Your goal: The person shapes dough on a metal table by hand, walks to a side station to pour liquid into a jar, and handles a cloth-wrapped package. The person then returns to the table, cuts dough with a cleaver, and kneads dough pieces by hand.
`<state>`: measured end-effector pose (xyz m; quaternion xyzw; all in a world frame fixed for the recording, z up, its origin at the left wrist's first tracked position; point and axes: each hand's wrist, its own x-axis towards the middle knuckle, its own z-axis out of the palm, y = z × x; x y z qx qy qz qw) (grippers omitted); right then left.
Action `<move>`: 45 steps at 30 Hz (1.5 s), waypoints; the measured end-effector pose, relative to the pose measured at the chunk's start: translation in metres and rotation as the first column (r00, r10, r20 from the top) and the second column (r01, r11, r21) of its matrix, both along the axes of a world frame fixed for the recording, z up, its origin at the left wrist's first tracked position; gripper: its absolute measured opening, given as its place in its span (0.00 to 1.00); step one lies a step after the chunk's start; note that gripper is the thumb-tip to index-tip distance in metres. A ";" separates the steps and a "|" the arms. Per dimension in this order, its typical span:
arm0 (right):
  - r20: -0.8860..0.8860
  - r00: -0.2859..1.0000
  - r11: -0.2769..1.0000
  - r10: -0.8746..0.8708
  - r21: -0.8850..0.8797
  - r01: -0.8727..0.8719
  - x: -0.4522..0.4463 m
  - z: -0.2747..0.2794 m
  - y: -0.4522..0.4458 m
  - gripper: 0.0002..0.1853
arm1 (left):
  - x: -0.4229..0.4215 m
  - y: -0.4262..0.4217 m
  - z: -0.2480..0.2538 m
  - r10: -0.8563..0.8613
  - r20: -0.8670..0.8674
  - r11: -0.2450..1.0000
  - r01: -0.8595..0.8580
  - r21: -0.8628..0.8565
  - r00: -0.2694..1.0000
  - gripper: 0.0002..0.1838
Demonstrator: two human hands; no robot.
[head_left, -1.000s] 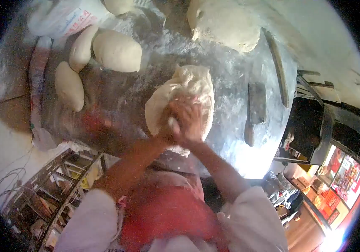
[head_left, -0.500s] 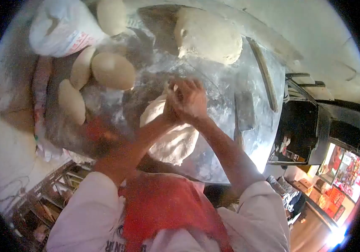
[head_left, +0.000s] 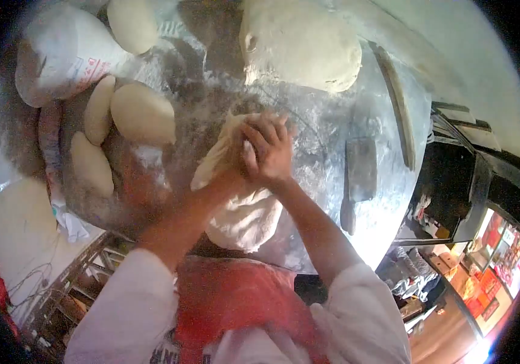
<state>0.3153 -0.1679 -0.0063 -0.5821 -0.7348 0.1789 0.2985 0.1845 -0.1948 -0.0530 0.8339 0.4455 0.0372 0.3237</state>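
Observation:
A floury lump of dough (head_left: 246, 223) lies on the grey worktop (head_left: 308, 130) in front of me. My right hand (head_left: 273, 151) lies over my left hand, its fingers bent round it. Beneath it, my left hand (head_left: 240, 159) presses on the far part of the dough; its fingers are mostly hidden. The dough shows on the left of the hands and bulges towards me below the wrists.
Smooth dough pieces (head_left: 143, 114) lie at the left, near a white printed sack (head_left: 69, 57). A large dough mass (head_left: 302, 45) sits at the far side. On the right are a flat-bladed tool (head_left: 361, 170) and a long wooden strip (head_left: 396, 106). Shelving (head_left: 84, 282) stands lower left.
My joined hands have moved from the dough's middle to its far part and now press down there. The dough has spread and changed outline. The whole view has also shifted.

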 end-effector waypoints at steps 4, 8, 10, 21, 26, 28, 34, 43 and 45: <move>0.041 0.999 0.996 0.022 -0.086 -0.019 -0.006 0.018 -0.105 0.26 | 0.019 -0.052 0.019 0.057 0.073 0.997 -0.061 0.053 0.996 0.51; 0.021 0.998 0.997 0.058 -0.048 -0.057 0.014 -0.016 -0.106 0.25 | 0.021 -0.058 0.001 0.096 0.245 0.994 -0.080 -0.075 0.965 0.53; 0.051 0.997 0.995 0.059 0.080 -0.063 0.016 -0.030 -0.105 0.26 | 0.015 -0.060 -0.021 0.263 0.532 0.919 -0.041 -0.391 0.805 0.53; 0.045 0.993 0.993 0.112 0.026 -0.113 -0.031 -0.001 -0.171 0.26 | -0.018 -0.126 0.029 0.119 -0.011 0.983 -0.117 0.142 0.993 0.35; 0.109 0.990 0.995 0.089 -0.045 -0.085 -0.040 0.027 -0.144 0.21 | -0.028 -0.118 0.012 0.051 -0.272 0.977 0.008 0.211 0.961 0.36; 0.116 0.988 0.992 0.102 -0.079 -0.093 -0.054 0.045 -0.110 0.21 | -0.046 -0.099 0.005 0.003 -0.433 0.966 0.109 0.233 0.901 0.36; 0.071 0.970 0.972 0.230 0.036 -0.233 -0.077 -0.007 -0.036 0.27 | -0.080 -0.021 0.021 -0.004 -0.398 0.985 0.071 0.154 0.917 0.35; 0.096 0.971 0.971 0.220 0.069 -0.227 -0.087 -0.023 -0.003 0.25 | -0.099 -0.021 -0.070 0.353 -0.078 0.905 -0.319 0.281 0.932 0.31; -0.030 0.994 0.987 0.104 0.123 -0.100 -0.079 -0.034 0.000 0.27 | -0.092 0.005 -0.054 0.552 0.465 0.823 -0.360 -0.440 0.692 0.30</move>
